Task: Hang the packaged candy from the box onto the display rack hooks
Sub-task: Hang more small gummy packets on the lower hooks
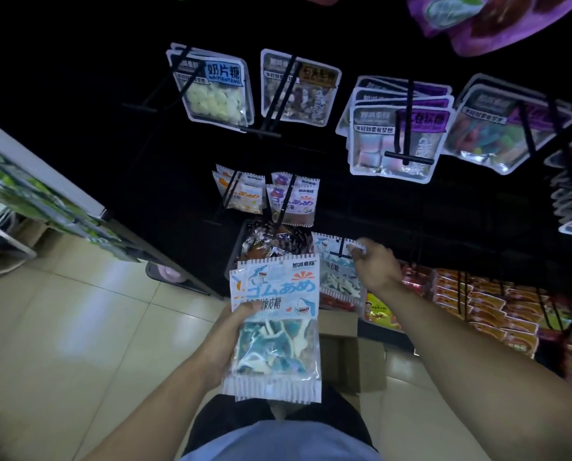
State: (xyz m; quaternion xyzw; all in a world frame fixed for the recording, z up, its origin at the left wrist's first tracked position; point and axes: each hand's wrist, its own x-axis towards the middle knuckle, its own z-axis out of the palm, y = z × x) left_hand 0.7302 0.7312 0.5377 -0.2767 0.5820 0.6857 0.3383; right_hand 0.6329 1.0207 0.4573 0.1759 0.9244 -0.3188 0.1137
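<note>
My left hand (234, 331) grips a small stack of blue-and-white shark gummy packets (276, 327) from the left side, thumb across the front. My right hand (376, 266) pinches the top edge of another shark gummy packet (334, 274) that hangs on a black hook (341, 246) of the dark display rack. The cardboard box (342, 354) stands open on the floor below my hands, mostly hidden behind the held packets.
More candy bags hang on hooks above: white milk candy (216, 89), purple-labelled bags (397, 134), small gummy packets (292, 199). A dark basket of sweets (268, 242) sits behind the held stack. Red and orange snack packs (484, 304) fill the shelf at right. A white shelf unit (38, 181) stands at left.
</note>
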